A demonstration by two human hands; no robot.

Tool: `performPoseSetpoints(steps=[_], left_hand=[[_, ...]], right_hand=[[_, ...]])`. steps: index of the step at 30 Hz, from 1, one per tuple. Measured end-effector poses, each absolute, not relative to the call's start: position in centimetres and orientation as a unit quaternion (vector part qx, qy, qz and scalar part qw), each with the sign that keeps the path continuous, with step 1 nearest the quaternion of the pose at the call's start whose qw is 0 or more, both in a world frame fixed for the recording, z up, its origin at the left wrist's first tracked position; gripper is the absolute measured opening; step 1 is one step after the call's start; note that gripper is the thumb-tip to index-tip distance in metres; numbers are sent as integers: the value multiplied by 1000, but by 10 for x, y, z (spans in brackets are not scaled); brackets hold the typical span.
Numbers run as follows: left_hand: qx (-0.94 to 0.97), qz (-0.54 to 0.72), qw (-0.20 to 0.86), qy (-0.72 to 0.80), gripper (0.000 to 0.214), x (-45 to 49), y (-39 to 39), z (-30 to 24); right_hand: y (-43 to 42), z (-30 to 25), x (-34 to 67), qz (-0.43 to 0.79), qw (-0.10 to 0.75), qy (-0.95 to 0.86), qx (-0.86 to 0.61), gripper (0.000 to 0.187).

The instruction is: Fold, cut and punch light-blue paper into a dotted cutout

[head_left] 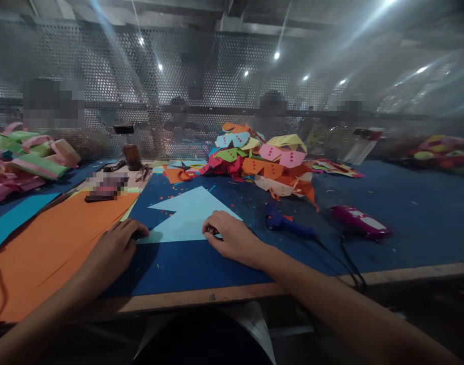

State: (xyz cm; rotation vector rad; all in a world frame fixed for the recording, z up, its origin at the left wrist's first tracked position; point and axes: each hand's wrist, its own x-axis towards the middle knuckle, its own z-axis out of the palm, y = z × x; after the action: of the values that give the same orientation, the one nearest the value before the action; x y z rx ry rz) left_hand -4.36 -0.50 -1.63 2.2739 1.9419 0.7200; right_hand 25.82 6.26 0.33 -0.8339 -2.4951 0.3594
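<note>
A light blue sheet of paper point(186, 220) lies on the blue table, with a pointed notch on its left side. My left hand point(116, 246) has its fingers closed at the sheet's lower left corner. On the sheet's right part, the fingers of my right hand point(226, 233) are curled in and pressed at the paper, hiding its lower right corner. Right of that hand lie a dark blue glue gun point(287, 223) and a purple device point(361, 222) with cables. Orange-handled scissors point(184, 175) rest behind the sheet, among small paper scraps.
Large orange sheets point(61, 238) and a phone point(107, 188) are at the left. A heap of colourful folded paper pieces point(270, 162) stands at the back middle. Behind are a dark-lidded jar point(131, 152), a pink and green paper pile point(34, 157) and a perforated metal screen point(201, 66).
</note>
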Motion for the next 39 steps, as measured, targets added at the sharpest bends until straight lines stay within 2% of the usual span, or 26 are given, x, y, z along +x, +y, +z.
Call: performPoseSetpoints(steps=[11, 15, 22, 39], left_hand=[[717, 266, 48, 642, 32, -35, -11, -2], [755, 292, 59, 584, 24, -33, -14, -6], [797, 267, 70, 538, 25, -32, -11, -12], [800, 270, 65, 531, 27, -39, -9, -23]], right_hand=[[62, 5, 260, 137, 232, -914, -303, 10], [61, 8, 261, 149, 229, -913, -304, 4], [62, 7, 263, 144, 235, -912, -304, 5], [65, 14, 296, 168, 190, -910, -327, 41]])
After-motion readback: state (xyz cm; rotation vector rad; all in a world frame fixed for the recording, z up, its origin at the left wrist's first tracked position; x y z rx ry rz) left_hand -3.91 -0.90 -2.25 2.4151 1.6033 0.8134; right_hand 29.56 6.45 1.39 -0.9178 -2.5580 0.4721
